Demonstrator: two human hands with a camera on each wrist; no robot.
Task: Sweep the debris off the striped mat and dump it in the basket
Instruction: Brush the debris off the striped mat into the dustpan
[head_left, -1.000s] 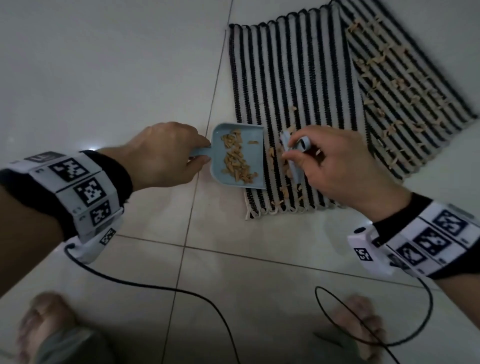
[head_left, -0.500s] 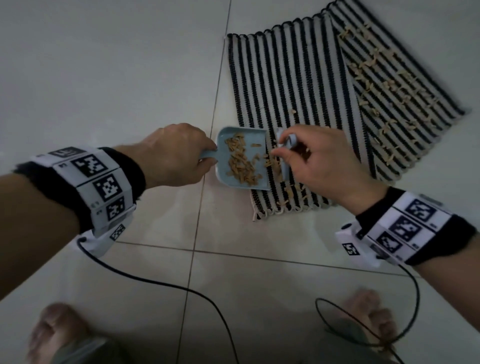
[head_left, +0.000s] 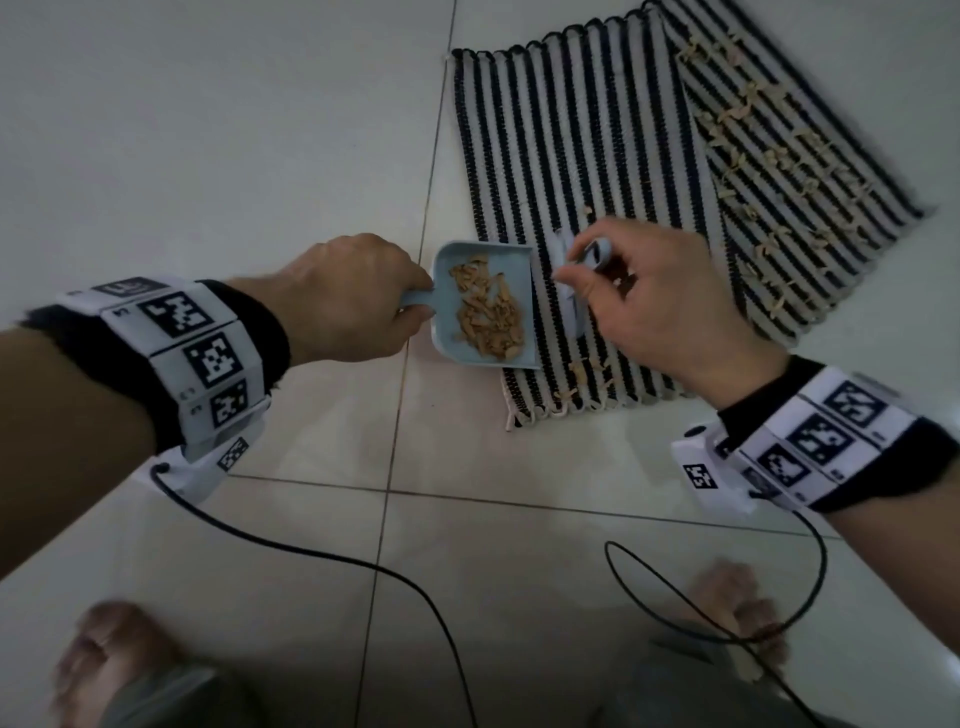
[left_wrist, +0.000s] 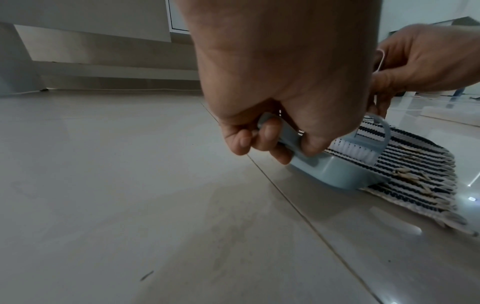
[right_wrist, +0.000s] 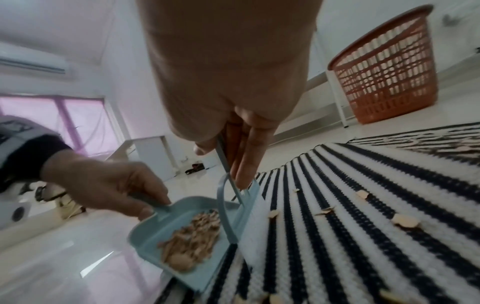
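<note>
Left hand (head_left: 347, 299) grips the dustpan (head_left: 485, 306) handle at the striped mat's (head_left: 597, 171) near-left edge while right hand (head_left: 660, 301) pinches the brush (left_wrist: 355, 147); overfilling or tilting could spill debris (head_left: 488, 314) before the distant basket (right_wrist: 384, 67).

The left grip (head_left: 345, 299) was curled, knuckles up, forearm reaching forward; the right grip (head_left: 657, 306) pinched with thumb and fingertips, wrist raised.

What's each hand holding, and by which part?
Left hand grips the dustpan by its short handle. Right hand pinches the small brush by its handle; the bristles stand at the dustpan's open edge.
</note>
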